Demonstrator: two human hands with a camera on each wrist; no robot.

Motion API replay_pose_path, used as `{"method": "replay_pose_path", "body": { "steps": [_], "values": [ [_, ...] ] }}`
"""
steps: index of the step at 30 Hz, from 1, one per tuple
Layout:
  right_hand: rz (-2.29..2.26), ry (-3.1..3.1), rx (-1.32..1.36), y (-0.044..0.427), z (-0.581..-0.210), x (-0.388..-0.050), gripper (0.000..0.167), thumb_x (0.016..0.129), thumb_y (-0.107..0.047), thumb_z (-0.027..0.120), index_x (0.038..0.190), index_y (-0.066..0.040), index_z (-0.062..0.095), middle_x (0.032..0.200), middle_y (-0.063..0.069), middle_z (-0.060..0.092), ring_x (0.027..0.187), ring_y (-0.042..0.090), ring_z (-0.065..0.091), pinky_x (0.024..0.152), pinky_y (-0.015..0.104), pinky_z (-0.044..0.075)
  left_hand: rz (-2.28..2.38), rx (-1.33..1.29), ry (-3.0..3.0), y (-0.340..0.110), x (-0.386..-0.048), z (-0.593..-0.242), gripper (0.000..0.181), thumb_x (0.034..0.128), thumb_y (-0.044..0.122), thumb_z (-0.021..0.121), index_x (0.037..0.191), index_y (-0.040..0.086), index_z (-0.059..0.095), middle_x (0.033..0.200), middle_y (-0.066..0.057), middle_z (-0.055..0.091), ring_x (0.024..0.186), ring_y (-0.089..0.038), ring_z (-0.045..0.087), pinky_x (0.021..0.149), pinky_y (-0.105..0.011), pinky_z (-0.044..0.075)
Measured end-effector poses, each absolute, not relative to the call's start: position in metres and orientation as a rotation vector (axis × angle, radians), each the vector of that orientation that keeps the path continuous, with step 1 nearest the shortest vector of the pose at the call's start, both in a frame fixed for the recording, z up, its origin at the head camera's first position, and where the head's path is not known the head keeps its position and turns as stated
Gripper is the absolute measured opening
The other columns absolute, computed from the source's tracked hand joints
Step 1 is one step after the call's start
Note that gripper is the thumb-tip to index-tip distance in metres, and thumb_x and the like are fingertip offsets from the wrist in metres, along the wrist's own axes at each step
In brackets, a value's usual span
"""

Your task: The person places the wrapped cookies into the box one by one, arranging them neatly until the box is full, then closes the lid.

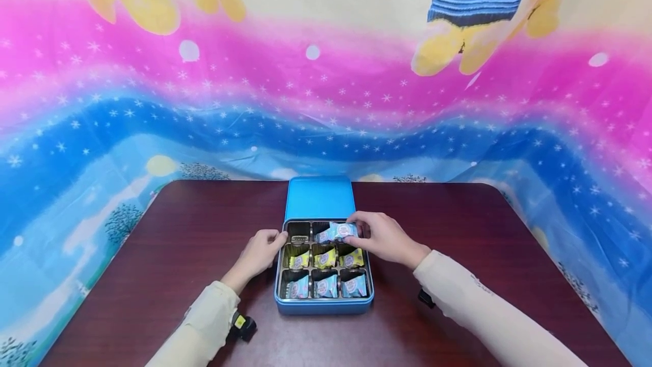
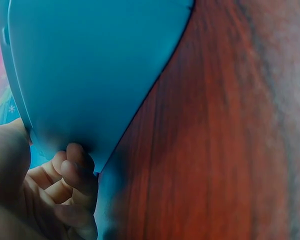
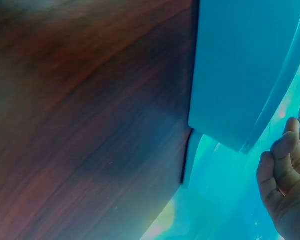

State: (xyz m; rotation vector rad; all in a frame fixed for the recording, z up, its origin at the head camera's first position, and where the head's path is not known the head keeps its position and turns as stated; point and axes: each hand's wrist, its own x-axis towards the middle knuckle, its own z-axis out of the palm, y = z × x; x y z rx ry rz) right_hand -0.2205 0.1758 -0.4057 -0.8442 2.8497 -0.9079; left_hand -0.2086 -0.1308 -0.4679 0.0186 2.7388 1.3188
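A blue tin (image 1: 324, 307) stands on the table with its lid folded back, its dark tray divided into compartments. My right hand (image 1: 382, 237) pinches a blue wrapped candy (image 1: 344, 230) over the back right compartment. Beside it, another blue candy (image 1: 324, 234) sits in the back middle compartment. Yellow candies (image 1: 324, 257) occupy the middle row; blue-and-pink candies (image 1: 326, 286) fill the front row. My left hand (image 1: 260, 251) holds the tin's back left edge, thumb at the rim. In the left wrist view its curled fingers (image 2: 80, 172) meet the tin's side wall.
The open lid (image 1: 321, 197) lies behind the tin, toward the back edge of the dark red-brown table (image 1: 204, 242). A patterned cloth (image 1: 326, 101) hangs behind and around the table. Black wrist cameras (image 1: 244, 326) are worn at both sleeves.
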Motion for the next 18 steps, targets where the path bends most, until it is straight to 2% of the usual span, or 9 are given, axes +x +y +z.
{"method": "replay_pose_path", "body": {
  "steps": [10,18],
  "values": [
    [-0.758,2.899,-0.882,0.147,-0.394,-0.228,0.037,0.093,-0.040,0.072,0.122,-0.019,0.067,0.080,-0.012,0.060,0.054,0.006,0.042,0.054,0.024,0.035,1.305,0.011,2.746,-0.132,-0.209,-0.469,0.043,0.1039,0.041,0.051,0.070,0.014,0.051,0.053,0.001,0.047,0.045,-0.016,0.049,0.049,-0.030,0.041],
    [-0.615,2.924,-0.939,0.122,-0.386,-0.229,0.037,0.093,-0.041,0.071,0.122,-0.018,0.067,0.079,-0.011,0.062,0.061,0.005,0.050,0.060,0.026,0.043,1.298,0.035,2.744,-0.131,-0.210,-0.468,0.043,0.1037,0.042,0.050,0.070,0.015,0.051,0.052,0.002,0.046,0.044,-0.016,0.049,0.049,-0.030,0.041]
  ]
}}
